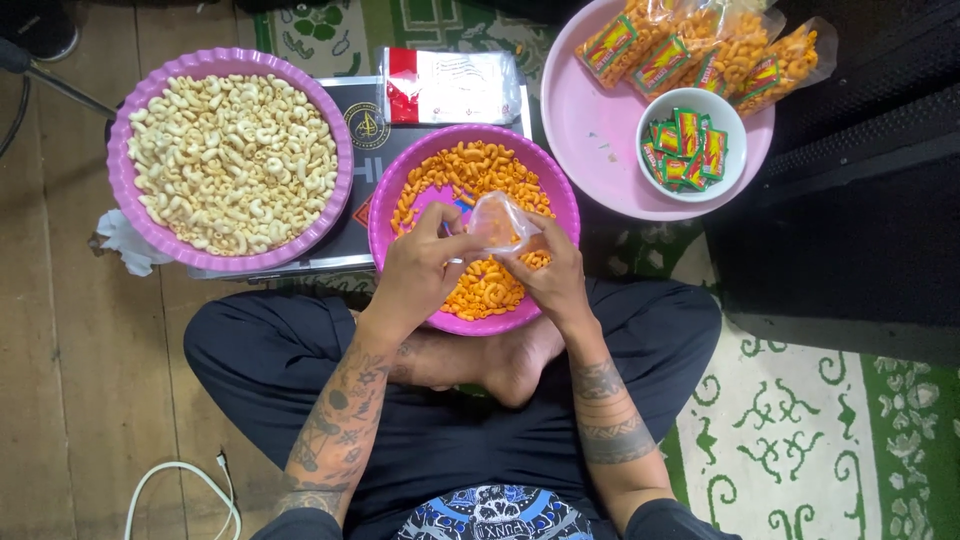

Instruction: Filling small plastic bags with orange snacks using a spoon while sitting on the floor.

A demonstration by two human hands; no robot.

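Far to the left of the left hand lies a white cable (180, 480) on the wooden floor (60, 350). Up and left of that hand stands a large purple basin (125, 190) filled with pale, uncoated curled snacks (232, 160); crumpled white paper (125, 243) shows at its lower left edge. Above the left hand, beyond the near basin, lies a flat red-and-silver packet (450, 86) on a dark case (360, 200).

The left hand (420, 272) is closed in a pinch, thumb and fingers gripping the left edge of a small clear plastic bag (497, 222). The bag sits directly between both hands, held up over the smaller purple basin (385, 200) of orange curled snacks (480, 170); both hands rest over this basin's near half. The bag's contents cannot be made out.

The right hand (555, 280) is likewise closed, fingertips pinching the bag's right edge. Below both hands are the person's crossed legs in dark trousers (260, 350) and a bare foot (520, 365).

Up and right of the right hand is a pink tray (590, 140). On it stands a white bowl (648, 120) holding small green-and-red labels (685, 148), and behind it lie filled bags of orange snacks (700, 50). Right of the right hand is a green-and-white patterned rug (800, 430).
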